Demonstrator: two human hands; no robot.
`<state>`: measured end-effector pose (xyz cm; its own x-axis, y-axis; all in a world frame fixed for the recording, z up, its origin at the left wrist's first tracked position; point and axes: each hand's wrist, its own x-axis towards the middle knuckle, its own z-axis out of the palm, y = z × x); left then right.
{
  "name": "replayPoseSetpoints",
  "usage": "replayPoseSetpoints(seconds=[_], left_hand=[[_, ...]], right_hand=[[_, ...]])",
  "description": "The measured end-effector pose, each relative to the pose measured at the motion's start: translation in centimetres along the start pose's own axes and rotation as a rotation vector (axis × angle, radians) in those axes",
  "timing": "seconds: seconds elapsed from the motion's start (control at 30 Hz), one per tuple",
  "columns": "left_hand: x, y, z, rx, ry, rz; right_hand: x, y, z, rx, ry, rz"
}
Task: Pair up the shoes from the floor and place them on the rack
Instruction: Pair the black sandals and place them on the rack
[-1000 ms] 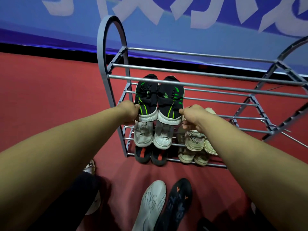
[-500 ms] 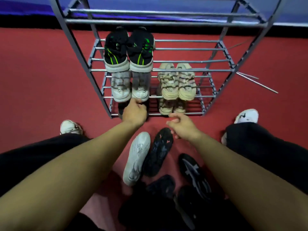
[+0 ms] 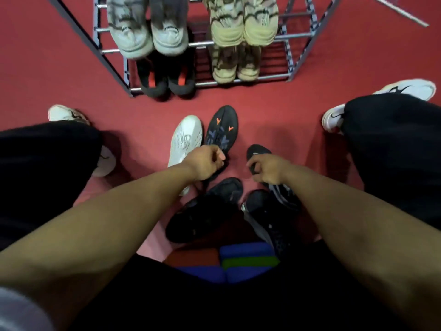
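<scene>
Loose shoes lie on the red floor in front of the grey rack [image 3: 298, 56]. A black shoe with orange marks [image 3: 223, 130] lies sole up beside a white shoe [image 3: 186, 139], also sole up. My left hand [image 3: 205, 164] is curled at the black shoe's heel, thumb and finger pinched on its edge. My right hand [image 3: 268, 169] is curled over a black shoe with pale stripes [image 3: 257, 149], fingers hooked at its opening. Two more black shoes [image 3: 205, 211] [image 3: 267, 206] lie nearer me. The rack holds a grey-white pair [image 3: 145, 34], two beige pairs [image 3: 241, 29] and a black-red pair [image 3: 167, 80].
My legs in black trousers flank the pile, with white sneakers at the left [image 3: 66, 113] and right [image 3: 405, 88]. A blue, green and red block [image 3: 248, 259] sits under me. A loose metal rod [image 3: 401, 13] lies to the right of the rack.
The view dropped from the rack's upper shelves to the floor. Both hands left the green-black pair on the rack and came down onto the black shoes on the floor.
</scene>
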<state>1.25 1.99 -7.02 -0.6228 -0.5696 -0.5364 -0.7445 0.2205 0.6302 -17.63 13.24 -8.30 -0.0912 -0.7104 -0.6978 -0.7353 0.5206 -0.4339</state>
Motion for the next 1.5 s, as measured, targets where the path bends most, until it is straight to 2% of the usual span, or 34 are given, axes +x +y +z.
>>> replayPoseSetpoints(seconds=[0.07, 0.17, 0.27, 0.47, 0.67, 0.87, 0.93, 1.0, 1.03, 1.1, 1.17, 1.2, 1.27, 1.33, 1.43, 1.5], left_hand=[[-0.5, -1.3, 1.6, 0.145, -0.039, -0.067], [-1.3, -3.8, 4.3, 0.393, -0.23, -0.188], [-2.1, -5.8, 6.3, 0.456, -0.353, -0.273], [-1.9, -5.8, 5.9, 0.454, -0.284, -0.202], [-1.5, -3.4, 3.7, 0.385, -0.289, -0.057], [-0.4, 1.9, -1.7, 0.545, -0.143, 0.143], [0.0, 3.1, -3.4, 0.655, -0.006, 0.23], [0.6, 4.3, -4.6, 0.74, 0.213, 0.336], [0.7, 4.8, -4.9, 0.686, 0.32, 0.346], [1.0, 5.4, -5.5, 0.393, 0.484, 0.26], [1.2, 5.0, -5.8, 0.137, 0.542, 0.073], [1.4, 4.2, -5.7, 0.102, 0.521, -0.034], [1.6, 1.7, -5.1, 0.115, 0.361, -0.244], [1.4, -0.9, -3.7, 0.007, 0.163, -0.372], [0.2, -1.4, -1.0, -0.404, -0.041, -0.445], [0.1, -0.3, 0.5, -0.649, -0.121, -0.459]], right_hand=[[0.5, 0.8, 0.5, 0.029, -0.017, 0.062], [1.2, 1.0, 1.0, 0.062, -0.015, 0.084], [1.6, 1.0, 1.5, 0.036, -0.02, 0.111], [1.5, 0.2, 2.2, 0.029, -0.064, 0.131], [0.7, -1.7, 0.7, 0.39, -0.197, 0.169], [0.4, -1.7, -0.6, 0.429, -0.127, 0.213], [0.6, -2.0, -0.9, 0.486, -0.075, 0.214], [0.8, -2.9, -0.9, 0.606, -0.025, 0.227], [1.0, -3.3, -0.7, 0.675, -0.009, 0.242], [1.0, -4.0, -0.2, 0.782, 0.025, 0.311], [1.0, -3.8, 0.1, 0.854, 0.067, 0.401], [1.0, -3.4, 0.1, 0.876, 0.078, 0.435], [1.0, -2.6, -0.2, 0.9, 0.079, 0.485], [1.0, -2.6, -0.6, 0.935, 0.074, 0.507], [1.1, -4.4, -0.5, 1.037, 0.055, 0.483], [1.5, -5.7, -0.1, 1.047, 0.014, 0.436]])
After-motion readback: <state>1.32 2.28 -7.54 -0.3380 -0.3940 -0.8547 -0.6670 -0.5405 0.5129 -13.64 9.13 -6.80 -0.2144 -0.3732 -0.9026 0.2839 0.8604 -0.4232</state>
